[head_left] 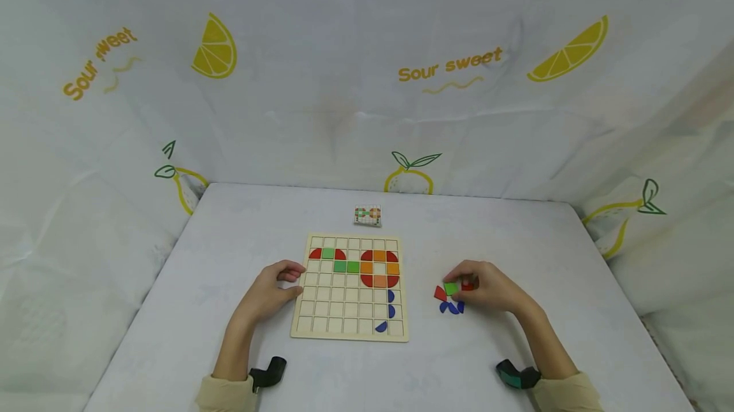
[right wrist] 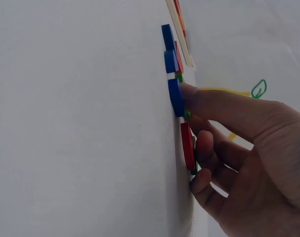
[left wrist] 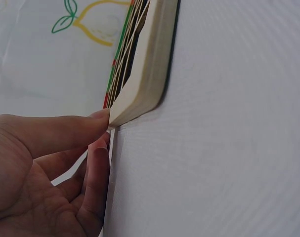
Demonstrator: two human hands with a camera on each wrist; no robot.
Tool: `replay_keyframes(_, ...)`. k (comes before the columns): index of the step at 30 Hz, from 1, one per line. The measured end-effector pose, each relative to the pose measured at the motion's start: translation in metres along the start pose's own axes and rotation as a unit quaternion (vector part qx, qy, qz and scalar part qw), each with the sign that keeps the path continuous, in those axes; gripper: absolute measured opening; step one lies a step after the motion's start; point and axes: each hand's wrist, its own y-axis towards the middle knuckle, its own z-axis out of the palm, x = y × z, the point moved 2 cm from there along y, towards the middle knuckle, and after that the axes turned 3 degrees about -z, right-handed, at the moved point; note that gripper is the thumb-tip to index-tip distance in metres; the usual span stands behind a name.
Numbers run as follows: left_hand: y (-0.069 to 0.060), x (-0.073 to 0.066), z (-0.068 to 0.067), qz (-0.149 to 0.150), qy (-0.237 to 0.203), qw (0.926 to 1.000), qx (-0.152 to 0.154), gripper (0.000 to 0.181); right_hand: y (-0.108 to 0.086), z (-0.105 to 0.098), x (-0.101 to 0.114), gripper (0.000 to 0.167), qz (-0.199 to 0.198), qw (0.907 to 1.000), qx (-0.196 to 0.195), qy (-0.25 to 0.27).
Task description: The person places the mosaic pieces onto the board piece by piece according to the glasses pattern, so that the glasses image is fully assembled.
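Note:
A wooden grid board (head_left: 344, 310) holds red, orange, green and blue pieces in its cells. At its left edge is my left hand (head_left: 269, 291), thumb and fingers apart; in the left wrist view the thumb of the left hand (left wrist: 56, 163) touches the board's rim (left wrist: 145, 89). Right of the board, my right hand (head_left: 484, 286) is over a small pile, thumb and forefinger at a green square (head_left: 451, 288). Red pieces (head_left: 439, 293) and blue pieces (head_left: 453, 308) lie around it. In the right wrist view the right hand (right wrist: 258, 153) partly hides the green piece behind a blue piece (right wrist: 176, 98).
A small pattern card (head_left: 367, 215) lies behind the board. Dark devices are strapped near both wrists, the left one (head_left: 268, 374) and the right one (head_left: 518, 375). A white cloth printed with lemons (head_left: 408, 180) hangs behind the table.

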Motion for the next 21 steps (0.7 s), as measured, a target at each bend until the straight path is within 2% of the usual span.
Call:
replay_keyframes(11,0.0,0.001,-0.001,-0.002,0.001,1.0,-0.001,0.035,0.005,0.001,0.006,0.025,-0.003,0.9999,-0.002,0.014)
replay_keyframes(21,-0.001,-0.001,-0.001,-0.002,0.001,1.0,0.001,0.035,0.031,0.011,0.038,0.025,-0.04,0.9988,0.003,0.027)
